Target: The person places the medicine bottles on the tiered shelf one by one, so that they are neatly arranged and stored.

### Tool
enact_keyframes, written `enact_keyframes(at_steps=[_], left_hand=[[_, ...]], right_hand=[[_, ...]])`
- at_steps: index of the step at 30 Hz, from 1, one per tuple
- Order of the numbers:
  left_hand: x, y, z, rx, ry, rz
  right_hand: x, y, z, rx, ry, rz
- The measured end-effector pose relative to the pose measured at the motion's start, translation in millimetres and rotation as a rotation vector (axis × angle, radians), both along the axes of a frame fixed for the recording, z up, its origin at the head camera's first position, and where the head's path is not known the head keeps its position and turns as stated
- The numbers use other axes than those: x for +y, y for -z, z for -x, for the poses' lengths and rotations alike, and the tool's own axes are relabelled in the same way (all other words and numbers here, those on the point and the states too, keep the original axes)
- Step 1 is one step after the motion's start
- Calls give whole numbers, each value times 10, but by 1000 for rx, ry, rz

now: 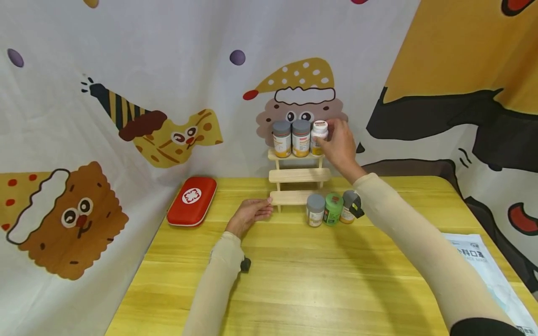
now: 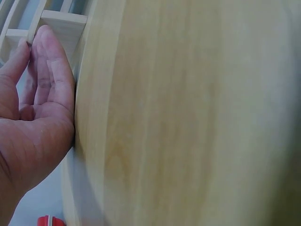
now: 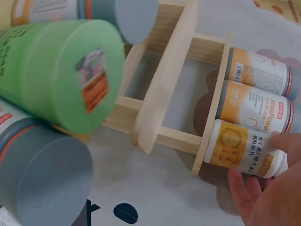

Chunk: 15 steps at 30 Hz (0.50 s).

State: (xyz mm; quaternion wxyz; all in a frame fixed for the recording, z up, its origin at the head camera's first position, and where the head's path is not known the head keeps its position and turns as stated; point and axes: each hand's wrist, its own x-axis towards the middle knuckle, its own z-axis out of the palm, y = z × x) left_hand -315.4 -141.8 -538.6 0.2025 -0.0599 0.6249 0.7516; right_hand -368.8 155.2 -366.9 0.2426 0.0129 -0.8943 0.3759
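A three-tier wooden rack [image 1: 299, 175] stands at the back of the table. My right hand [image 1: 342, 145] holds a white pill bottle [image 1: 320, 128] with a yellow label at the right end of the top shelf; its base meets the shelf in the right wrist view. Two grey-lidded bottles [image 1: 282, 140] stand beside it on that shelf. At the left end of the lowest shelf, my left hand [image 1: 251, 215] pinches the rack's edge between thumb and fingers. Two more grey-lidded bottles [image 1: 315, 212] and a green bottle [image 1: 333, 210] stand on the table before the rack's right side.
A red first-aid case [image 1: 192, 201] lies at the table's back left. On the right edge lies a white printed packet [image 1: 483, 266], partly behind the right sleeve. A patterned cloth [image 1: 189, 42] hangs right behind the rack.
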Motion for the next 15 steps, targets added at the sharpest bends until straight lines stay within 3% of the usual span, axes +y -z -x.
enact_keyframes(at_steps=[8, 15], left_hand=[[-11, -22, -4, 2, -6, 4], [-14, -22, -21, 4, 10, 18]], right_hand=[[70, 93, -78, -24, -42, -2], [230, 233, -252, -46, -101, 50]])
